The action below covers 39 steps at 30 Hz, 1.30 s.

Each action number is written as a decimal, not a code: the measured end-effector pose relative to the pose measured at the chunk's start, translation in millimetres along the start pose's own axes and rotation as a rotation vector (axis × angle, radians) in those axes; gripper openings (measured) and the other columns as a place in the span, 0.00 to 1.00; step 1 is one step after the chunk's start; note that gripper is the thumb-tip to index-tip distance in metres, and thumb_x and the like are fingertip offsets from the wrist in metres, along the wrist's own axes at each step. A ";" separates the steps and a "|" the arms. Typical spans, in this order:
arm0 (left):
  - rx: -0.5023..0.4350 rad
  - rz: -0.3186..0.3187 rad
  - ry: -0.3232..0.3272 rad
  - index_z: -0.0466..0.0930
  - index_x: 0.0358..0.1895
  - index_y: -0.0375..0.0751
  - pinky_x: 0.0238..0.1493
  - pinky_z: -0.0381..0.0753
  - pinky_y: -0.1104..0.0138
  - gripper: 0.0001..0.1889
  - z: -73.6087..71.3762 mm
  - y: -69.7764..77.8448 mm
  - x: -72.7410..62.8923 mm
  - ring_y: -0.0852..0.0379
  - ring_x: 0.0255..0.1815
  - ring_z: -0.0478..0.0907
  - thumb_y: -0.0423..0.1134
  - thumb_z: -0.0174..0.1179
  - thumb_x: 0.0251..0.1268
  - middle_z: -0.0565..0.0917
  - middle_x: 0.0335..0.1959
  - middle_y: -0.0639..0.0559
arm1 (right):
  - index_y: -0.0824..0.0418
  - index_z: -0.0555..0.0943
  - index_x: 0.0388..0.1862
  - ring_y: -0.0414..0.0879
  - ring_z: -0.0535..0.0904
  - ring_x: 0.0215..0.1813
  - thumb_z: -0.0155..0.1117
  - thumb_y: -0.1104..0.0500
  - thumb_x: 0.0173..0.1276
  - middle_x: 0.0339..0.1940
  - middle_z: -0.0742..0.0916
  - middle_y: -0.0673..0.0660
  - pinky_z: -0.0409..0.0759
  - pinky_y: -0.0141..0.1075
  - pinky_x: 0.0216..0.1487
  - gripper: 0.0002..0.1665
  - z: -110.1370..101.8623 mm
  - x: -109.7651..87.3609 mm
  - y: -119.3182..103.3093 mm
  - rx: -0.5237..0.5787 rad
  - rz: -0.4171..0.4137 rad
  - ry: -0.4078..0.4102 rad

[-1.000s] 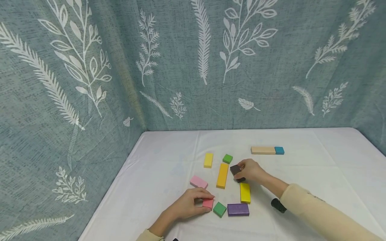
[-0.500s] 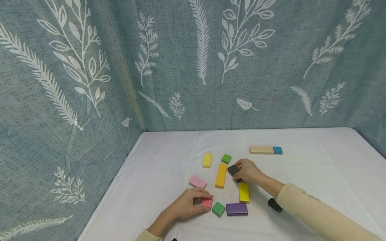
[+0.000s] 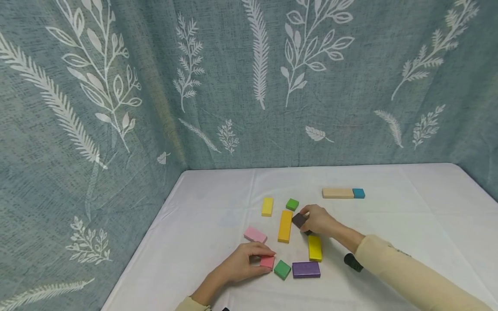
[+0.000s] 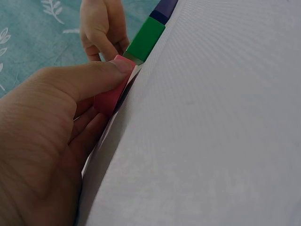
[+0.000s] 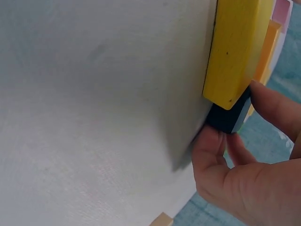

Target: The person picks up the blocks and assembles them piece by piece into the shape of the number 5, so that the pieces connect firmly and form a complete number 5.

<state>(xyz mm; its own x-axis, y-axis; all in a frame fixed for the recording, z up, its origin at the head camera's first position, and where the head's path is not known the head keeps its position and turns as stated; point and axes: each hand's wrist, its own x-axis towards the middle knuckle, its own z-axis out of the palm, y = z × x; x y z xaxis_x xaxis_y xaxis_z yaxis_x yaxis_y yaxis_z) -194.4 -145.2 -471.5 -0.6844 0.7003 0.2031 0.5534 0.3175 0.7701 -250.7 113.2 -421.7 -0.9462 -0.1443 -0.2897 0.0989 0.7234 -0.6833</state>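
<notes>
My left hand [image 3: 246,262] pinches a small pinkish-red block [image 3: 267,262] between thumb and fingers, low on the white table. Just right of it lies a green block [image 3: 282,270], then a purple block [image 3: 306,270]. My right hand [image 3: 320,220] grips a black block [image 3: 299,220] by its sides; part of that block is hidden by the fingers. A bright yellow block [image 3: 315,248] lies right below the black one, and in the right wrist view the yellow block [image 5: 235,52] partly covers it. Left of the black block is an orange block [image 3: 285,226].
Farther left lie a pink block [image 3: 255,234] and a pale yellow block [image 3: 267,207]. A light green block [image 3: 292,204] sits above the orange one. At the back, a beige block [image 3: 337,193] touches a blue block [image 3: 359,193]. A patterned curtain [image 3: 272,147] borders the table.
My right hand has shifted slightly left, bringing the black block closer to the orange block and turning it a little. My left hand stays on the pinkish-red block.
</notes>
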 end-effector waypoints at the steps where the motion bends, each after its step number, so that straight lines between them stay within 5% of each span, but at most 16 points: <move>1: 0.000 -0.004 -0.001 0.84 0.50 0.38 0.50 0.76 0.69 0.17 0.0 0.3 -0.1 0.63 0.48 0.76 0.35 0.70 0.55 0.82 0.45 0.55 | 0.67 0.75 0.57 0.51 0.77 0.42 0.70 0.69 0.56 0.50 0.81 0.66 0.78 0.43 0.46 0.28 -0.4 -0.3 0.3 0.010 -0.001 -0.003; 25: 0.016 -0.014 -0.006 0.83 0.50 0.39 0.51 0.75 0.68 0.17 -1.5 2.2 -0.3 0.64 0.48 0.76 0.37 0.70 0.56 0.82 0.45 0.55 | 0.63 0.74 0.58 0.54 0.74 0.51 0.68 0.75 0.55 0.51 0.79 0.62 0.75 0.48 0.55 0.30 -10.0 5.2 10.8 0.082 -0.255 -0.148; 34: 0.019 0.005 0.007 0.84 0.50 0.38 0.52 0.75 0.68 0.17 -2.1 0.6 -0.1 0.63 0.48 0.76 0.36 0.70 0.55 0.82 0.45 0.54 | 0.66 0.78 0.55 0.52 0.75 0.50 0.65 0.75 0.56 0.48 0.82 0.59 0.74 0.47 0.55 0.25 -18.5 8.5 8.6 0.042 -0.255 -0.212; 39: 0.005 -0.003 0.005 0.84 0.50 0.38 0.52 0.75 0.68 0.17 -1.7 0.8 -0.8 0.63 0.48 0.76 0.36 0.70 0.55 0.82 0.45 0.54 | 0.67 0.78 0.55 0.53 0.73 0.53 0.63 0.76 0.57 0.52 0.80 0.59 0.73 0.48 0.57 0.25 -19.2 11.3 12.4 0.152 -0.187 -0.288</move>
<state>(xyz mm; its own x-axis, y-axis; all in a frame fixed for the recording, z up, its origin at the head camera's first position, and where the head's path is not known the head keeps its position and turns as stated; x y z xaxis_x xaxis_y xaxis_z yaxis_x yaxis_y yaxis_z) -194.2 -146.5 -470.0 -0.6884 0.6962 0.2035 0.5534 0.3228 0.7678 -266.1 133.5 -420.6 -0.8287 -0.4643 -0.3125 -0.0020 0.5608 -0.8279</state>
